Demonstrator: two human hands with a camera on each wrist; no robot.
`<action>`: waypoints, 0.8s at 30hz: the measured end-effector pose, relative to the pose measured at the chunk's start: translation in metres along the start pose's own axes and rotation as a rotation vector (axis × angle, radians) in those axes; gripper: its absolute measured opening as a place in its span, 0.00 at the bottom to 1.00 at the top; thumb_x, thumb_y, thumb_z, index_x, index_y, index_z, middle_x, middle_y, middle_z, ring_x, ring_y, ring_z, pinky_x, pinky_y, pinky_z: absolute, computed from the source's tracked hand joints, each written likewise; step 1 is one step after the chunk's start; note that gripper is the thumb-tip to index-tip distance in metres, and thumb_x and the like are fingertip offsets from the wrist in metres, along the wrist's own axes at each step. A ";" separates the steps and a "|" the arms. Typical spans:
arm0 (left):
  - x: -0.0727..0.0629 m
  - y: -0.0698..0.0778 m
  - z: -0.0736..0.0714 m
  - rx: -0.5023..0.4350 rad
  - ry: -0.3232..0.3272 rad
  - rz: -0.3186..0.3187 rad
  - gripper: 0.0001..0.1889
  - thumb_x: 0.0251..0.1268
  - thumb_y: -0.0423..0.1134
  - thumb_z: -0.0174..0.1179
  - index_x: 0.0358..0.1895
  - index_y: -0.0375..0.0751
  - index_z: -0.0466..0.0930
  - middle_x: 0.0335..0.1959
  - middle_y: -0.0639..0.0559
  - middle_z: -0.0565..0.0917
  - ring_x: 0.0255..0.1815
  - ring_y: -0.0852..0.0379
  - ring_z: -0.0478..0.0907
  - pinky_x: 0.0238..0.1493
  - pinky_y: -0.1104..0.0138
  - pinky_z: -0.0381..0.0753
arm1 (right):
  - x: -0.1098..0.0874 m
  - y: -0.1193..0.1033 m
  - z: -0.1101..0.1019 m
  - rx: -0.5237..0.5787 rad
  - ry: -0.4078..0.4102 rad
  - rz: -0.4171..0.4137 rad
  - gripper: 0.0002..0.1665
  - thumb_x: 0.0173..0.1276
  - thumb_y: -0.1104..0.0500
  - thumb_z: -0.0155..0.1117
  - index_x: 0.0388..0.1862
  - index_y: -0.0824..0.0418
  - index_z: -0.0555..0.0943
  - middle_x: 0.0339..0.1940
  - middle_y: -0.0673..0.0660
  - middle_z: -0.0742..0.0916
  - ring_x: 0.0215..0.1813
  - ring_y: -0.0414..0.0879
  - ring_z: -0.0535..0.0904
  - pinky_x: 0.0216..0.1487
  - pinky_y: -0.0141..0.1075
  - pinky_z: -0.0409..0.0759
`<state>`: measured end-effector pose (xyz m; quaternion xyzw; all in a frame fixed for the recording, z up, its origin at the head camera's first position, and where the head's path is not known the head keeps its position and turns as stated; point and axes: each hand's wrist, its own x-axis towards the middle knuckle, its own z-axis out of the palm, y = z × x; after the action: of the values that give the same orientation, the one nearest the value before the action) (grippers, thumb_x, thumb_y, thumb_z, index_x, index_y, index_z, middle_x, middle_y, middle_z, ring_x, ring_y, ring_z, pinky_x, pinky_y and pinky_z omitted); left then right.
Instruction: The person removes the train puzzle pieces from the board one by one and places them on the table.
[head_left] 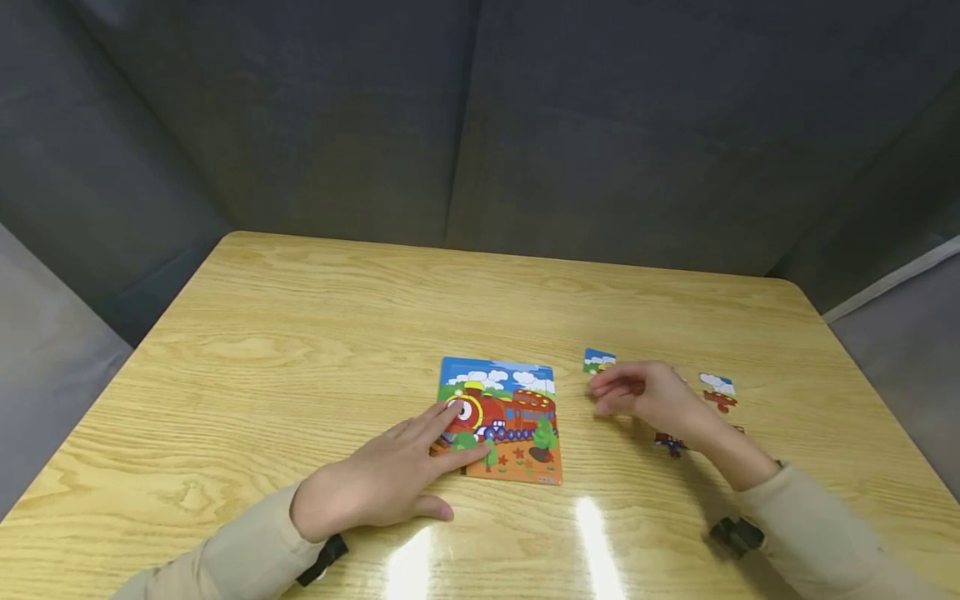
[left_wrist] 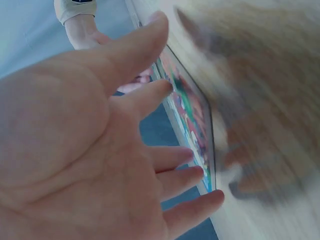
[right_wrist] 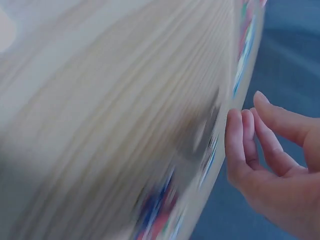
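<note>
A square train picture puzzle (head_left: 517,462) lies on the table, showing a red train, clouds and trees. My left hand (head_left: 378,479) spreads over its lower left, fingertips on the picture or just above it; its thumb is off the board. In the left wrist view the left palm (left_wrist: 80,145) and straight fingers appear, the puzzle beyond them. My right hand (head_left: 656,404) hovers right of the board among loose puzzle pieces, fingers loosely bent. In the right wrist view, a gap shows between the thumb and fingers of the right hand (right_wrist: 272,170), with nothing between them.
A blue-and-green piece (head_left: 599,359) lies just beyond the right fingertips. A cloud piece (head_left: 717,383), a red piece (head_left: 721,401) and a dark piece (head_left: 670,443) lie around the right hand and wrist. Dark curtains (head_left: 465,125) stand behind the wooden table (head_left: 300,333).
</note>
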<state>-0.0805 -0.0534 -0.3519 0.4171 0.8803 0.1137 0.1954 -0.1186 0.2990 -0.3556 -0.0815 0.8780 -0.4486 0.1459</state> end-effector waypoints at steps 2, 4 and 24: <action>-0.002 -0.001 -0.001 -0.002 -0.006 -0.019 0.39 0.65 0.57 0.59 0.78 0.62 0.54 0.79 0.35 0.41 0.78 0.38 0.40 0.72 0.46 0.55 | 0.008 -0.008 0.012 0.119 -0.049 0.009 0.17 0.66 0.69 0.65 0.53 0.74 0.80 0.45 0.66 0.87 0.45 0.51 0.85 0.45 0.36 0.83; -0.004 -0.001 -0.002 -0.009 -0.006 -0.027 0.39 0.64 0.57 0.59 0.78 0.62 0.55 0.79 0.34 0.41 0.78 0.36 0.41 0.71 0.45 0.55 | 0.017 -0.015 0.024 0.207 -0.091 0.024 0.17 0.67 0.70 0.64 0.54 0.76 0.79 0.47 0.68 0.86 0.47 0.52 0.85 0.48 0.38 0.83; -0.014 -0.006 0.002 -0.012 -0.007 -0.029 0.37 0.65 0.55 0.61 0.76 0.59 0.60 0.78 0.33 0.42 0.78 0.37 0.43 0.69 0.44 0.58 | 0.050 -0.055 0.081 0.338 -0.171 0.068 0.16 0.68 0.69 0.63 0.54 0.74 0.80 0.47 0.66 0.87 0.48 0.52 0.85 0.52 0.40 0.81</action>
<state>-0.0757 -0.0678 -0.3523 0.4035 0.8848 0.1148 0.2027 -0.1384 0.1909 -0.3652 -0.0642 0.7768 -0.5758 0.2467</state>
